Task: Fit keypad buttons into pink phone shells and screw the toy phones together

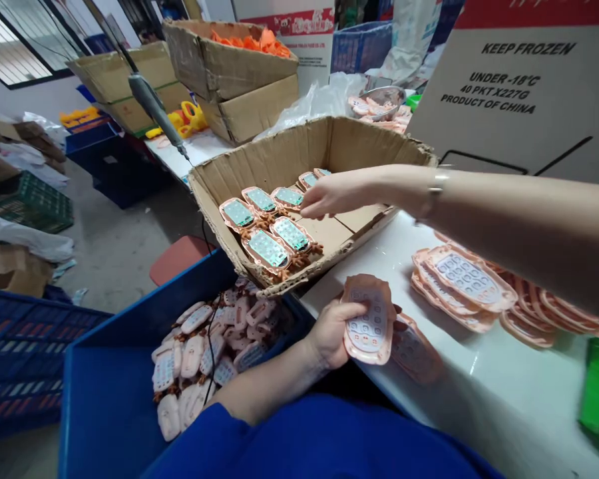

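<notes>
**Here, a pink keypad panel is gripped in the left hand**

The panel is held upright at the near edge of the white tabletop, its printed keys facing up toward the head camera; the thumb is pressed over its face and the fingers are closed behind it. Just to its right, a second panel is partly hidden, and whether it too is held cannot be told.

The right hand is reached into an open cardboard carton, its fingers bunched beside a circuit-board half; whether that piece is grasped cannot be told. More such halves, with green boards and brown antler-like ends, are laid in the carton's left part.

To the right, further keypad panels are stacked on the tabletop. Below the carton, pink toy phones are heaped in a blue tub. An electric screwdriver is hung above the carton's far left corner. Farther back, orange parts are piled in another carton, and "KEEP FROZEN" is printed on a large box at right.
</notes>
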The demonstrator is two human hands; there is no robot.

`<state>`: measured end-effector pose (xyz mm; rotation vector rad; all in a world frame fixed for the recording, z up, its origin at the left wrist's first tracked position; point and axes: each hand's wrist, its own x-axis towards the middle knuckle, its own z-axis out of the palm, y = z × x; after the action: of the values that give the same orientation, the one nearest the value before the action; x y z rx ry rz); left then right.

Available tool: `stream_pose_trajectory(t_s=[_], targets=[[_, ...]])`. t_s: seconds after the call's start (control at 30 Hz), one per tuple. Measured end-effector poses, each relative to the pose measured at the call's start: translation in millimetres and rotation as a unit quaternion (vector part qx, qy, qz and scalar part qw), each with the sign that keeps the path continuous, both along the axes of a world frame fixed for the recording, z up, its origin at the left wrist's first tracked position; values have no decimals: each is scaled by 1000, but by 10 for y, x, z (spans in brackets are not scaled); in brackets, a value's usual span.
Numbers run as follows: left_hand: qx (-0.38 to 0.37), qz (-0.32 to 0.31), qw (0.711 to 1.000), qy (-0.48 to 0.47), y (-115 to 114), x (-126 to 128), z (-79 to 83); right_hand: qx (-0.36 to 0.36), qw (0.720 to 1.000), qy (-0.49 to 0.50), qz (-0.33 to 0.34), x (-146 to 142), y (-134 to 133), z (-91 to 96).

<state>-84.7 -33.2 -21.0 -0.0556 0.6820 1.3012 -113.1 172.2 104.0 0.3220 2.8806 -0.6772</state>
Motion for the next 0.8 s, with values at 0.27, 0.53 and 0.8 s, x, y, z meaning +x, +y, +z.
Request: stream_pose_trajectory(t_s=[0.27,0.53,0.8], targets=[[23,-18,998,-50,23,45,168,-24,983,-166,-80,-852,-132,-566],[-3,-8,998,-58,64,40,115,-81,986,-105,-102,-595,-152,-314],[11,23,999,-20,-7,109,303,-142,948,174,-224,241,-252,556]])
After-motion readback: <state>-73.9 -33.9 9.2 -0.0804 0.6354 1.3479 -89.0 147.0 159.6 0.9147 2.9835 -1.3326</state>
